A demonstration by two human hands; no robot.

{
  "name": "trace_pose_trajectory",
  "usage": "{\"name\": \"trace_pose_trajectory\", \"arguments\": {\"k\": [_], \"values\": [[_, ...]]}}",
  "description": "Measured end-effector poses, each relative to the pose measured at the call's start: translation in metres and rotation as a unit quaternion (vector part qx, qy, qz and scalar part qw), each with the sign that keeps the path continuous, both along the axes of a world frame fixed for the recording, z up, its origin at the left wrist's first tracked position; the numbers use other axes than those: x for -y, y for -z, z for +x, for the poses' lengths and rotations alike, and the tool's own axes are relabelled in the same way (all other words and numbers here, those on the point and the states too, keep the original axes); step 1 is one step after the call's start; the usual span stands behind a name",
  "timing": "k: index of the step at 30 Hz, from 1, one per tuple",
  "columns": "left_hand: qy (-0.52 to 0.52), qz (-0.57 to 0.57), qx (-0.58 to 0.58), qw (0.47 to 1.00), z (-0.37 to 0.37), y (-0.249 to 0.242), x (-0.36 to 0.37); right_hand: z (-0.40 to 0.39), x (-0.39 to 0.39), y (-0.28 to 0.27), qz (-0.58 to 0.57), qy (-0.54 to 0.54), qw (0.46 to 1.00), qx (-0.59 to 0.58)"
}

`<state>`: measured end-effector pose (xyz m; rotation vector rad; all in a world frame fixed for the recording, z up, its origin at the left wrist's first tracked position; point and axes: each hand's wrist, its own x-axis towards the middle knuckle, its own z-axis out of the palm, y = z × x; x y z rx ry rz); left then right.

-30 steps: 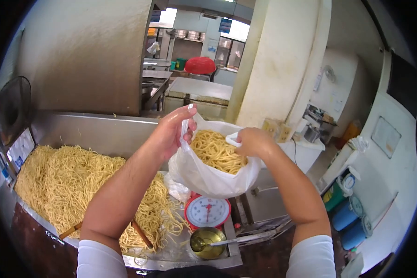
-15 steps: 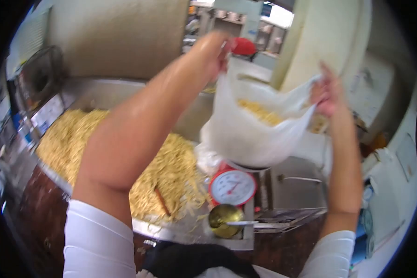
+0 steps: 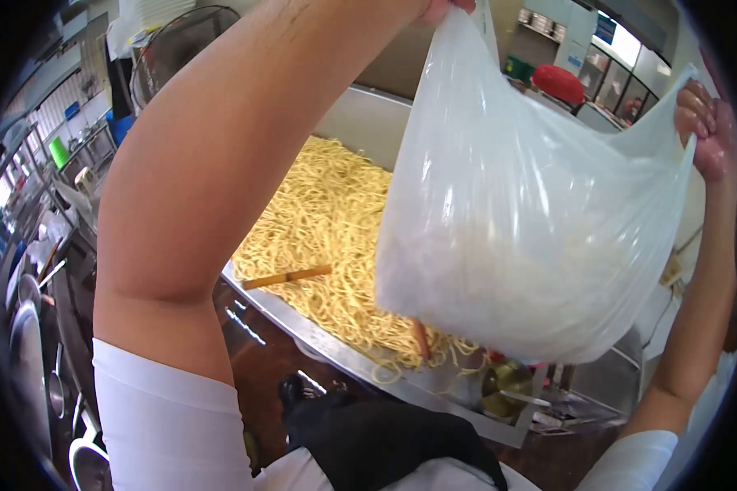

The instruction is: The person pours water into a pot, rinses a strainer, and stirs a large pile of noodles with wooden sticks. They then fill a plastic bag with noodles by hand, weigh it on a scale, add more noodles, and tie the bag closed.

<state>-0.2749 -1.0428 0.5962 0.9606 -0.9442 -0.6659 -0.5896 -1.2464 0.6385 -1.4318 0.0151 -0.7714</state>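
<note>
A white plastic bag [image 3: 516,213] hangs, stretched wide, between my two raised hands. At the top edge of the view my left hand [image 3: 445,10] is partly cut off, its fingers closed on one upper corner of the bag. Over on the right, my right hand [image 3: 703,131] is wrapped round the opposite corner. Something pale fills the bag's lower part, only dimly seen through the plastic. Behind and left of the bag, a heap of yellow noodles [image 3: 336,213] lies in a large metal tray [image 3: 373,110]. The weighing scale is almost wholly hidden behind the bag.
Two wooden sticks rest at the noodles, one on the left [image 3: 287,277] and one near the front edge [image 3: 420,340]. Below the bag sits a metal bowl of yellowish liquid [image 3: 506,386]. A red round object [image 3: 558,83] stands beyond; pans [image 3: 29,352] crowd the far left.
Both hands have lifted the bag off the scale, up and closer to me. My view has swung left. The bag's open top, with noodles visible inside, now faces away.
</note>
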Motion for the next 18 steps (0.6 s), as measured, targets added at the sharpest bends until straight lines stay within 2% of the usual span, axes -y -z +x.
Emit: {"name": "trace_pose_trajectory", "arguments": {"k": [1, 2, 5, 6, 8, 10, 11, 12, 13, 14, 16, 18], "values": [[0.025, 0.032, -0.008, 0.999, 0.013, 0.005, -0.018, 0.034, -0.046, 0.020, -0.026, 0.087, 0.995, 0.043], [0.022, 0.033, -0.008, 0.999, 0.023, 0.012, -0.038, 0.051, -0.053, 0.029, -0.025, 0.084, 0.995, 0.043], [0.015, -0.008, 0.043, 0.999, 0.059, 0.034, -0.108, 0.117, -0.063, 0.050, -0.068, -0.068, 0.995, 0.004], [0.015, -0.009, 0.052, 0.999, 0.078, 0.039, -0.129, 0.140, -0.071, 0.058, -0.066, -0.071, 0.995, 0.001], [0.004, -0.003, 0.056, 0.998, 0.130, 0.053, -0.159, 0.200, -0.123, 0.072, -0.099, 0.030, 0.994, -0.040], [-0.019, 0.011, 0.068, 0.997, 0.184, 0.072, -0.185, 0.266, -0.169, 0.094, -0.058, -0.036, 0.997, -0.020], [-0.026, 0.024, 0.079, 0.996, 0.207, 0.081, -0.194, 0.301, -0.195, 0.104, -0.010, 0.015, 1.000, -0.020], [-0.030, 0.039, 0.094, 0.994, 0.227, 0.089, -0.202, 0.334, -0.214, 0.115, 0.063, -0.040, 0.997, -0.018], [-0.028, 0.038, 0.107, 0.993, 0.245, 0.098, -0.213, 0.359, -0.215, 0.127, 0.069, -0.096, 0.992, -0.041], [-0.027, 0.036, 0.118, 0.992, 0.262, 0.111, -0.224, 0.385, -0.245, 0.138, 0.086, -0.051, 0.993, -0.065], [-0.034, 0.066, 0.182, 0.981, 0.296, 0.143, -0.236, 0.428, -0.261, 0.169, 0.067, -0.094, 0.984, -0.137], [-0.069, 0.108, 0.145, 0.981, 0.327, 0.183, -0.247, 0.472, -0.276, 0.204, 0.035, -0.108, 0.969, -0.218]]}}
